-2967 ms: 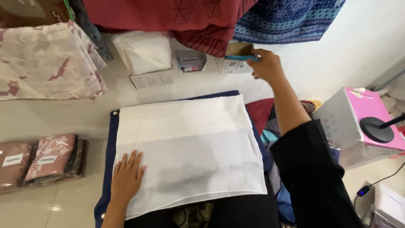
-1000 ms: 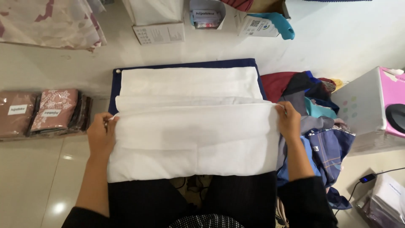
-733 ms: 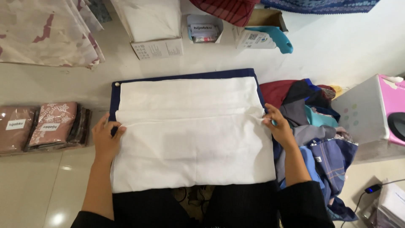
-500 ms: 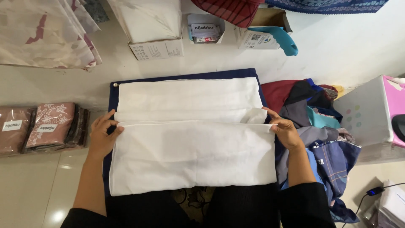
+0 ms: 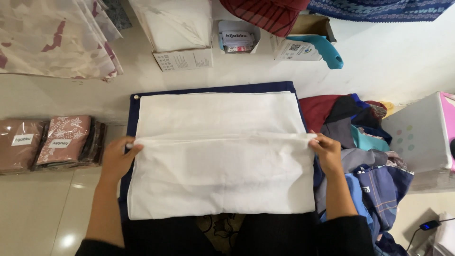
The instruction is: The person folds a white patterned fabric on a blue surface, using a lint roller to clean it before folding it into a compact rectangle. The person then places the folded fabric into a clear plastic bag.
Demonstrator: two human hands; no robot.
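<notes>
A white cloth [image 5: 218,170] lies spread on a dark blue mat [image 5: 130,123] on the floor in front of me. A fold runs across its middle. My left hand [image 5: 118,156] pinches the left end of that fold, and my right hand [image 5: 326,149] pinches the right end. The folded-over layer covers the near half of the cloth, while the far half [image 5: 218,111] lies flat on the mat.
A heap of dark and coloured garments [image 5: 360,142] lies to the right, beside a white and pink box [image 5: 426,135]. Packaged pink fabrics [image 5: 52,142] sit left. Behind are a patterned cloth stack [image 5: 52,38], small boxes [image 5: 182,35] and a teal tool [image 5: 320,50].
My right hand left the teal tool at the back. Both hands took the cloth's side edges and now hold a fold across its middle, slightly nearer me than half a second ago.
</notes>
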